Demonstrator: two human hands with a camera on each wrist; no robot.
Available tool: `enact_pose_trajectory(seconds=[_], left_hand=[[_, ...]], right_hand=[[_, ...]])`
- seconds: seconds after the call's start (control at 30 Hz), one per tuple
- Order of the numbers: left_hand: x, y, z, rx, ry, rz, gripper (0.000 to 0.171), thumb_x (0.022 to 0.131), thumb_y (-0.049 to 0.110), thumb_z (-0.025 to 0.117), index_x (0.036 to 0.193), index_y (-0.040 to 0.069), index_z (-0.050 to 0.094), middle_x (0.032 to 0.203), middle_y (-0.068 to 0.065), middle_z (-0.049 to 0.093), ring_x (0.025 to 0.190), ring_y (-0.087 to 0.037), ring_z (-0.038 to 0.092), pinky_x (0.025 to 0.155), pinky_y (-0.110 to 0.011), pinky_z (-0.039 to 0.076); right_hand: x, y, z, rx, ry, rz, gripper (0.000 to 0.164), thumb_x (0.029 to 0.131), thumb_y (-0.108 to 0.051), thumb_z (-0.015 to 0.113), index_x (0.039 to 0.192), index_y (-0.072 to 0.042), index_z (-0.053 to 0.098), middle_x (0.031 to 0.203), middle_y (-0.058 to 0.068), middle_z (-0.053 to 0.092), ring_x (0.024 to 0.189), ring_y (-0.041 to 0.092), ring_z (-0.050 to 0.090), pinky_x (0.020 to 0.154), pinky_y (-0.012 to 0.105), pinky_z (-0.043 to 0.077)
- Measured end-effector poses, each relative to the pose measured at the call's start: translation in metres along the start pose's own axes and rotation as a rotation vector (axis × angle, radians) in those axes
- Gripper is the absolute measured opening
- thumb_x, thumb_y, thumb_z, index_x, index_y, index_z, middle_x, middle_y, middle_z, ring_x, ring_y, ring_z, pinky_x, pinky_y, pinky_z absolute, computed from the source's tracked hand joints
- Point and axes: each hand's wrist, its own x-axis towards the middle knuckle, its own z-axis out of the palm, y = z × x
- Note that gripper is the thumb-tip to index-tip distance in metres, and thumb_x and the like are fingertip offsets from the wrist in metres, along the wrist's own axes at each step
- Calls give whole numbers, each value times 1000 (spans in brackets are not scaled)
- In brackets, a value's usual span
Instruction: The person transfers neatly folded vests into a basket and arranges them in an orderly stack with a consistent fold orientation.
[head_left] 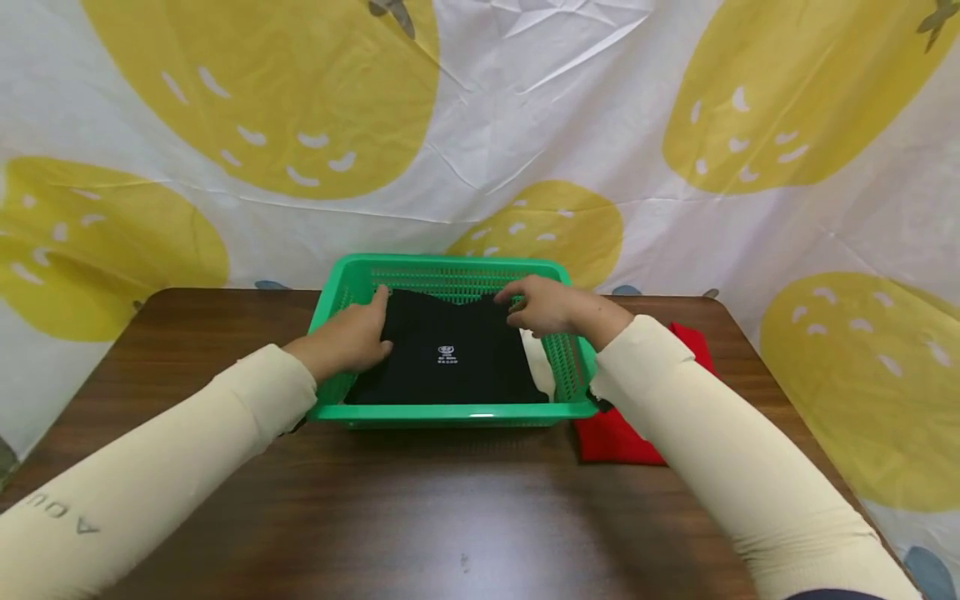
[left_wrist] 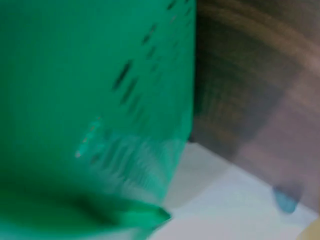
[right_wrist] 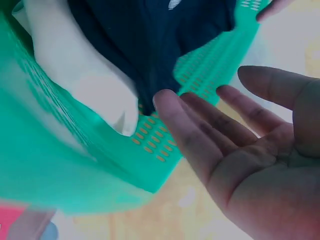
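Observation:
A black garment [head_left: 457, 358] with a small white print lies folded in a green plastic basket [head_left: 450, 412]. My left hand [head_left: 356, 333] reaches over the basket's left side, its thumb and extended index finger at the garment's left edge. My right hand [head_left: 546, 303] is over the far right part of the basket, fingers loosely bent. The right wrist view has its fingertips [right_wrist: 165, 97] right at a corner of the black garment [right_wrist: 145, 45], with nothing gripped in the palm. Beside and partly under the garment is a cream-white cloth [right_wrist: 82, 65].
The basket stands on a dark wooden table [head_left: 420, 508]. A red cloth [head_left: 618, 440] lies on the table to the right, partly behind my right sleeve. Behind the table hangs a white curtain [head_left: 495, 108] with yellow fruit prints. The left wrist view shows mostly the basket's side [left_wrist: 90, 90].

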Motion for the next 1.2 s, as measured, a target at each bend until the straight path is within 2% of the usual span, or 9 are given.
enact_pose_trajectory(seconds=[0.07,0.2,0.3,0.5,0.67,0.77,0.9,1.0,1.2], left_hand=[[-6,5,-2,50,70,6,76,101,19,56,157,-4,11,90,-21,70,70,-27,67,67,-39,54],[-18,14,-5,63,196,58,50,101,22,56,145,1,45,105,-20,71,78,-30,69,72,-41,55],[-27,19,-5,15,278,128,29,100,22,57,124,6,62,92,-12,71,63,-21,60,64,-36,50],[-54,27,3,-54,551,367,6,95,15,63,95,11,67,76,2,65,65,-12,56,63,-29,49],[-79,36,13,-84,703,629,6,88,9,70,93,12,68,74,6,65,64,-4,55,59,-23,50],[-93,41,23,-120,702,798,13,84,6,72,93,14,68,74,9,64,63,0,54,59,-17,48],[-110,47,42,-159,614,925,14,85,7,72,94,17,68,73,13,62,63,3,52,60,-10,44],[-119,51,55,-190,528,939,8,92,12,68,95,19,69,74,15,61,64,4,51,63,-7,43],[-125,55,74,-247,441,910,10,93,13,68,95,23,68,72,16,60,62,7,49,61,-4,40]], right_hand=[[-11,1,-1,-16,28,-48,44,103,-9,48,147,-9,46,146,22,52,123,33,60,87,38,53],[-38,4,-4,1,109,-110,34,103,-12,52,137,-9,56,128,18,65,104,28,66,84,38,56],[-56,14,-6,6,211,-131,26,102,-14,53,126,-8,63,113,14,70,92,25,69,81,38,58],[-87,49,-3,-141,465,-156,16,101,-17,56,104,-7,68,93,8,69,81,22,62,74,35,51],[-95,93,2,-211,514,-95,14,98,-14,58,98,-5,68,83,6,67,69,18,55,67,32,46],[-90,118,6,-256,471,-73,15,96,-12,60,102,-1,68,87,9,69,74,21,61,69,36,51],[-79,146,14,-340,350,-57,38,96,-18,65,126,4,62,121,22,67,113,40,62,95,52,52],[-73,160,19,-371,242,-18,63,94,-30,67,145,1,47,147,29,47,136,51,41,107,62,41],[-68,180,24,-320,137,67,93,86,-47,74,157,-7,28,162,28,19,146,55,17,107,72,32]])
